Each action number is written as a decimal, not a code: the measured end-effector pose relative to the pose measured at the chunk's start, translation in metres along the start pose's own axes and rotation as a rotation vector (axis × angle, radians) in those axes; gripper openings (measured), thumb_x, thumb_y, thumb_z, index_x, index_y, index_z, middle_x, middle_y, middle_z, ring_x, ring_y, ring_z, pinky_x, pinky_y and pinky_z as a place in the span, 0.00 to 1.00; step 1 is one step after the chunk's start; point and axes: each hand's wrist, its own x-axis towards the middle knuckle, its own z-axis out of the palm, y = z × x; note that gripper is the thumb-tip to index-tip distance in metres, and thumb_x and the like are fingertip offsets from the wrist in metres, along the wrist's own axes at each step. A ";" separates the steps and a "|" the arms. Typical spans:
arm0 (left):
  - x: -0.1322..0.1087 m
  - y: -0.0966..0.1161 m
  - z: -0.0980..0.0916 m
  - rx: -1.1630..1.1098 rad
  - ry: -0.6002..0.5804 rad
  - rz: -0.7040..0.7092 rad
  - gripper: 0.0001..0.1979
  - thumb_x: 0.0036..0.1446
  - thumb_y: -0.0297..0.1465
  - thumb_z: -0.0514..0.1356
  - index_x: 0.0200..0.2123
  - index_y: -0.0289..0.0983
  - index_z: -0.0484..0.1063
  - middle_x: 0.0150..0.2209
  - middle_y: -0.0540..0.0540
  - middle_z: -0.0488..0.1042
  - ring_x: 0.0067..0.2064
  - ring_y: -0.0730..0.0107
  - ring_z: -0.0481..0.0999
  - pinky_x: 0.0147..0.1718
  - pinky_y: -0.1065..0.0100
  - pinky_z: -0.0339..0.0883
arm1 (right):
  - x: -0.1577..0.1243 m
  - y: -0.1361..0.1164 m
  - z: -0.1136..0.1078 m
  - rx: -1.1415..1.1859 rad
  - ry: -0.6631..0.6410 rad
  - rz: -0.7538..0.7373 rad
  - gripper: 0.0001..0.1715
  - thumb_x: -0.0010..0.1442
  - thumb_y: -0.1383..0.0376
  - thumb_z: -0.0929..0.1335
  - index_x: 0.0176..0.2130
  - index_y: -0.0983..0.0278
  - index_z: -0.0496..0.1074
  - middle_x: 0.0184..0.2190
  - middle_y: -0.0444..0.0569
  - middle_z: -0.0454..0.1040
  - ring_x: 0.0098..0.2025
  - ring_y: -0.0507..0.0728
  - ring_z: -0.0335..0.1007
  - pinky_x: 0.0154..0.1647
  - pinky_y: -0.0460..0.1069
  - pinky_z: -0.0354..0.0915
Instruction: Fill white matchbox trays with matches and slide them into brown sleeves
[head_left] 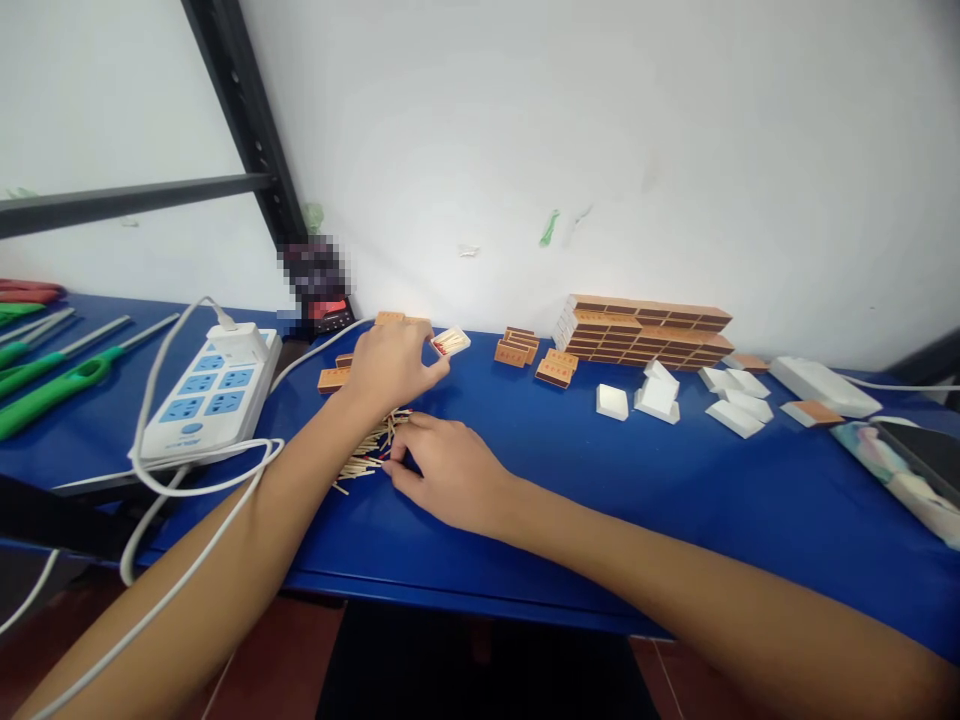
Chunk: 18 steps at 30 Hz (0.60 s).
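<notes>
Matchsticks (364,462): one pile, partly hidden behind the left forearm (247,530) and right hand (454,475); whether that hand grips a stick, too small to tell.
White tray (463,347): one end covered by the left hand (397,360).
Orange boxes (332,380): partly behind left hand and forearm; lettering illegible.
Dark object (315,285) at wall: pixelated, unidentifiable.
Green-handled tools (82,378): cut off, left edge.
Dark flat device (926,455): cut off, right edge.

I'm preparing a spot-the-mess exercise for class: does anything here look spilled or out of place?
Yes: loose matches lie in a jumbled heap on the blue tabletop by the right hand, odd against the neatly stacked matchboxes.
</notes>
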 end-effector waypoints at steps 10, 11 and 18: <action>0.000 0.000 0.001 0.011 -0.011 0.011 0.15 0.58 0.40 0.61 0.43 0.39 0.81 0.40 0.41 0.83 0.39 0.54 0.79 0.32 0.60 0.63 | -0.001 0.035 -0.023 0.075 -0.074 -0.089 0.06 0.70 0.65 0.71 0.47 0.63 0.75 0.41 0.46 0.71 0.36 0.53 0.66 0.40 0.49 0.60; 0.000 0.000 0.002 0.008 -0.006 0.018 0.15 0.58 0.40 0.61 0.43 0.40 0.81 0.39 0.42 0.83 0.38 0.54 0.79 0.32 0.61 0.63 | 0.001 0.036 -0.022 0.089 -0.076 -0.102 0.07 0.71 0.65 0.71 0.49 0.63 0.75 0.41 0.46 0.71 0.36 0.53 0.66 0.41 0.49 0.61; -0.001 0.001 0.002 0.016 -0.033 0.016 0.16 0.60 0.41 0.60 0.44 0.40 0.81 0.38 0.42 0.82 0.38 0.54 0.79 0.32 0.61 0.64 | 0.010 0.039 -0.014 0.137 -0.085 -0.169 0.07 0.71 0.63 0.71 0.49 0.61 0.76 0.45 0.48 0.74 0.38 0.53 0.69 0.39 0.48 0.61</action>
